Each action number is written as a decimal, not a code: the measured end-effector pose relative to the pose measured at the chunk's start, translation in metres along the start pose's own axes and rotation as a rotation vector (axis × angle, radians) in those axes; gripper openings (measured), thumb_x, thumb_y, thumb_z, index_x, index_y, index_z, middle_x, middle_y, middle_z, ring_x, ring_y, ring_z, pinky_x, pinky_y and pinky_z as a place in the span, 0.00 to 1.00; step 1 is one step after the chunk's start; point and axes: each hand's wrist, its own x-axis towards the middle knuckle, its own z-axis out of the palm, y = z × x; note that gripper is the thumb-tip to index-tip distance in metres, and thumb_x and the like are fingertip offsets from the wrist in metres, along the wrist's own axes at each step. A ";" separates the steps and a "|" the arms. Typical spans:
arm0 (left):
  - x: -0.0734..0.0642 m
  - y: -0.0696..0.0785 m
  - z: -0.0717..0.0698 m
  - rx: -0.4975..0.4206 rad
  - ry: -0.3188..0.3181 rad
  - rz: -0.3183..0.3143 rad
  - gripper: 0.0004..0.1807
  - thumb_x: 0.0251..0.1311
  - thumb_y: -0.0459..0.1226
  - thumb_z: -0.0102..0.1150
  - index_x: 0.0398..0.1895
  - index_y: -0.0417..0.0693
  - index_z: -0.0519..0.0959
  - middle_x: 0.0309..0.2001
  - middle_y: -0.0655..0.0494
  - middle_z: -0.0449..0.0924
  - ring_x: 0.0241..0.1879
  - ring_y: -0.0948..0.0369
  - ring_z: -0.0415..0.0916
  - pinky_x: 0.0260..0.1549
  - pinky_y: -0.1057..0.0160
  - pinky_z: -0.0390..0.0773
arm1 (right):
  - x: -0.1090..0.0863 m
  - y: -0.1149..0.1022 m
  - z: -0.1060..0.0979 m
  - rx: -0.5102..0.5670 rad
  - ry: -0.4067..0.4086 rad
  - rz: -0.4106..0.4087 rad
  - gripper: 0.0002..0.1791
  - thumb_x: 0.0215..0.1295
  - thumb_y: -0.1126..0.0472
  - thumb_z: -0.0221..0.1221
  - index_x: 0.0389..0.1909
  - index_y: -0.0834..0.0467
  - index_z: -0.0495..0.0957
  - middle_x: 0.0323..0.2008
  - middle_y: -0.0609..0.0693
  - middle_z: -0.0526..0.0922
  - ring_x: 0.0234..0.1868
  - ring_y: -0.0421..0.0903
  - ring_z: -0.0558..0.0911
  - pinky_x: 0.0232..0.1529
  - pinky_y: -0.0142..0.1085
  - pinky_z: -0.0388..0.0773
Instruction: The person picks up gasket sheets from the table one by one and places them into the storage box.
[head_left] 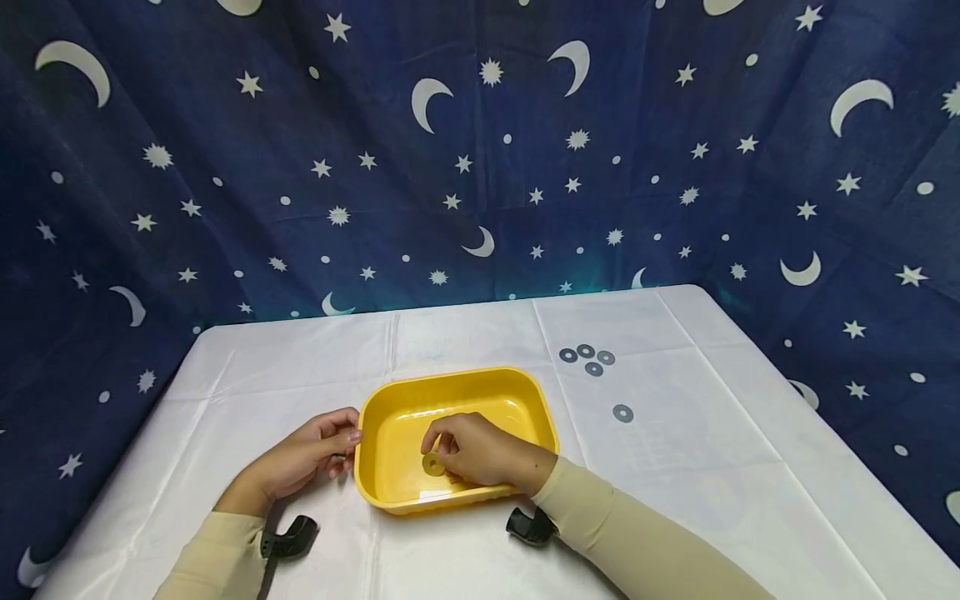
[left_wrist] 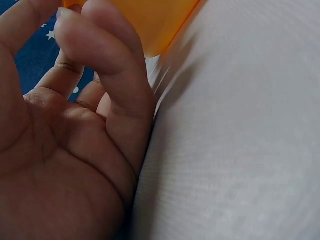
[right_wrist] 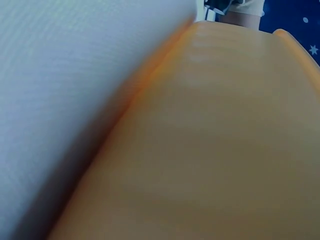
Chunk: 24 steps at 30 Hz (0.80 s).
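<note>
A shallow yellow tray [head_left: 525,392] with rounded corners sits on the white cloth. At its left end my left hand [head_left: 303,454] pinches the rim between thumb and curled fingers; the left wrist view shows this hand's palm [left_wrist: 55,150] low beside the cloth, with the orange-looking tray [left_wrist: 160,22] beyond the fingertips. Inside the tray, my right hand [head_left: 476,450] reaches over the near right side and pinches a flat washer [head_left: 432,464], tilted so its hole shows. The tray's wall [right_wrist: 210,125] fills much of the right wrist view, which hides that hand.
Several grey washers [head_left: 586,351] lie in a loose cluster on the cloth, back right of the tray. One more washer [head_left: 622,413] lies apart, nearer. A dark blue curtain [head_left: 480,167] with moons and stars surrounds the table [head_left: 750,500] at the back and sides.
</note>
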 end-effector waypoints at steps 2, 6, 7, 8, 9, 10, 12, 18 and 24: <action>0.000 0.000 0.000 0.000 -0.001 0.002 0.09 0.68 0.37 0.44 0.42 0.38 0.64 0.28 0.59 0.72 0.26 0.64 0.70 0.21 0.73 0.71 | 0.001 0.000 0.000 -0.043 0.005 -0.006 0.13 0.58 0.72 0.52 0.35 0.52 0.78 0.20 0.43 0.72 0.19 0.34 0.68 0.24 0.22 0.66; 0.000 0.000 -0.001 -0.006 -0.011 0.019 0.09 0.68 0.36 0.43 0.42 0.37 0.64 0.28 0.60 0.72 0.26 0.65 0.70 0.21 0.73 0.71 | 0.002 0.001 0.000 -0.119 0.019 -0.009 0.12 0.58 0.70 0.53 0.35 0.51 0.78 0.20 0.42 0.71 0.20 0.34 0.66 0.26 0.23 0.65; 0.000 0.000 -0.001 -0.004 -0.014 0.023 0.09 0.68 0.36 0.43 0.43 0.37 0.64 0.28 0.60 0.71 0.26 0.65 0.70 0.21 0.73 0.71 | 0.003 0.002 0.000 -0.136 0.020 -0.012 0.12 0.57 0.70 0.53 0.35 0.51 0.78 0.20 0.41 0.72 0.21 0.34 0.67 0.26 0.23 0.65; 0.000 0.001 -0.001 -0.005 -0.014 0.024 0.09 0.68 0.36 0.43 0.43 0.37 0.64 0.28 0.60 0.71 0.26 0.65 0.70 0.21 0.73 0.71 | 0.003 0.002 0.000 -0.151 0.019 -0.016 0.12 0.57 0.70 0.53 0.35 0.51 0.78 0.20 0.41 0.72 0.21 0.34 0.67 0.27 0.23 0.66; 0.001 0.001 -0.001 -0.005 -0.013 0.020 0.09 0.68 0.36 0.43 0.43 0.37 0.64 0.28 0.60 0.71 0.26 0.65 0.70 0.21 0.73 0.71 | 0.003 0.002 0.000 -0.162 0.015 -0.020 0.12 0.57 0.70 0.54 0.35 0.51 0.79 0.20 0.41 0.73 0.22 0.34 0.67 0.28 0.23 0.67; 0.001 0.000 -0.001 -0.002 -0.013 0.019 0.09 0.68 0.36 0.43 0.43 0.37 0.64 0.28 0.60 0.71 0.26 0.65 0.70 0.21 0.73 0.71 | 0.003 0.002 0.000 -0.172 0.012 -0.025 0.12 0.57 0.70 0.54 0.35 0.51 0.79 0.21 0.40 0.73 0.22 0.34 0.68 0.29 0.23 0.67; 0.001 0.000 -0.001 0.003 -0.010 0.014 0.09 0.68 0.36 0.43 0.43 0.38 0.65 0.28 0.59 0.71 0.26 0.65 0.70 0.21 0.72 0.71 | 0.004 0.002 0.001 -0.187 0.007 -0.031 0.11 0.57 0.69 0.55 0.36 0.51 0.79 0.22 0.40 0.74 0.23 0.34 0.69 0.30 0.24 0.68; 0.000 -0.001 -0.001 0.004 -0.013 0.020 0.07 0.68 0.36 0.43 0.42 0.41 0.66 0.28 0.58 0.71 0.26 0.64 0.70 0.21 0.72 0.71 | 0.004 0.000 0.001 -0.225 0.011 -0.045 0.10 0.57 0.68 0.56 0.36 0.51 0.80 0.23 0.40 0.74 0.26 0.35 0.70 0.32 0.24 0.69; 0.000 -0.001 -0.001 0.007 -0.010 0.023 0.07 0.68 0.36 0.43 0.42 0.41 0.66 0.28 0.58 0.71 0.26 0.64 0.69 0.20 0.72 0.71 | 0.004 0.000 0.001 -0.271 0.022 -0.065 0.10 0.56 0.67 0.57 0.36 0.51 0.80 0.24 0.39 0.73 0.27 0.35 0.70 0.33 0.24 0.68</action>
